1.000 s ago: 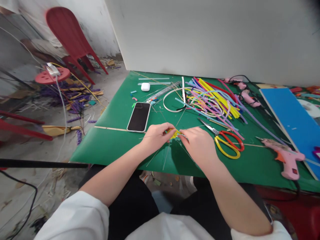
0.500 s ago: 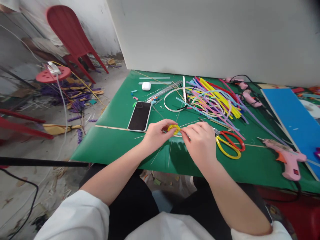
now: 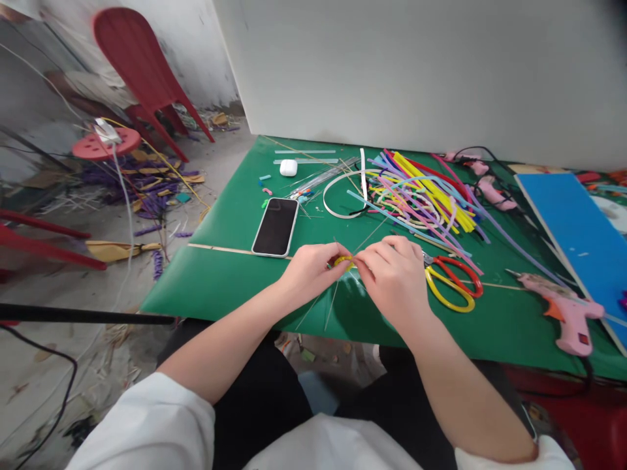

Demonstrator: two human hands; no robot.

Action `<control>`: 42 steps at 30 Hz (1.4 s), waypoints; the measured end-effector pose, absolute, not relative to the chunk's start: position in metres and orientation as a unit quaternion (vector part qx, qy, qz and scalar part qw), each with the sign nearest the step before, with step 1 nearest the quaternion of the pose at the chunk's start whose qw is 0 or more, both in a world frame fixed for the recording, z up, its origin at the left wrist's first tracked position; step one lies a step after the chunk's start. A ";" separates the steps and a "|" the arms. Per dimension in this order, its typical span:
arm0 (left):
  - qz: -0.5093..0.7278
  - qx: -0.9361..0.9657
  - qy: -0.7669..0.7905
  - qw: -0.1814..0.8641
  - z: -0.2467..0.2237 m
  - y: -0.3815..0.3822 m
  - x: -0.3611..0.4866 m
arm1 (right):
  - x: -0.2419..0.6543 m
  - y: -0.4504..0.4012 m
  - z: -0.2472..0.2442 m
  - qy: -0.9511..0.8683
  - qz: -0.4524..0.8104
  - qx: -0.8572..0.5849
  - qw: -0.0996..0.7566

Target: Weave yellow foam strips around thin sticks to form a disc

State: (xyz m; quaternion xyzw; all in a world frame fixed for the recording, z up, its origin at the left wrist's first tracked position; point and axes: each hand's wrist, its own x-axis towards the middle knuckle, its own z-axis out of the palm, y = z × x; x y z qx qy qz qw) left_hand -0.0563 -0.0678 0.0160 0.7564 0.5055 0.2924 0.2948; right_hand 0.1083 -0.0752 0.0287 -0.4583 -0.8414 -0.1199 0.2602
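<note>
In the head view, my left hand (image 3: 316,266) pinches a small curled piece of yellow pipe cleaner (image 3: 344,262), mostly covered by the fingers. Closed at its right side, my right hand (image 3: 394,271) presses thumb and forefinger on the end of that piece. Thin wires (image 3: 334,303) stick out around it, above and below the fingers. Both hands are over the front part of the green table (image 3: 215,281). Just right of my right hand lie scissors (image 3: 453,287) with one red and one yellow handle.
A phone (image 3: 275,227) and a white earbud case (image 3: 289,168) lie to the left. Behind my hands are a white hairband (image 3: 329,202) and a heap of colored pipe cleaners (image 3: 426,196). A pink glue gun (image 3: 563,307) and a blue board (image 3: 568,222) are at the right.
My hands have moved slightly down with the yellow piece, which is now more hidden between the fingers. The wires around it have shifted in angle.
</note>
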 end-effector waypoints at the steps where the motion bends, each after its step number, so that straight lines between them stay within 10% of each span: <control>1: 0.280 0.763 0.500 0.299 0.018 -0.068 -0.057 | 0.110 -0.075 0.030 -0.839 -0.106 -0.467 0.257; 15: 0.245 0.709 0.351 0.561 0.027 -0.072 -0.059 | 0.172 -0.071 0.067 -0.868 0.305 -0.383 0.078; 25: 0.268 0.477 0.329 0.769 0.020 -0.067 -0.060 | 0.150 -0.060 0.046 -0.816 0.437 -0.268 0.268; 42: 0.406 0.364 0.377 0.749 0.021 -0.063 -0.053 | 0.121 -0.063 0.029 -0.724 0.364 -0.410 0.420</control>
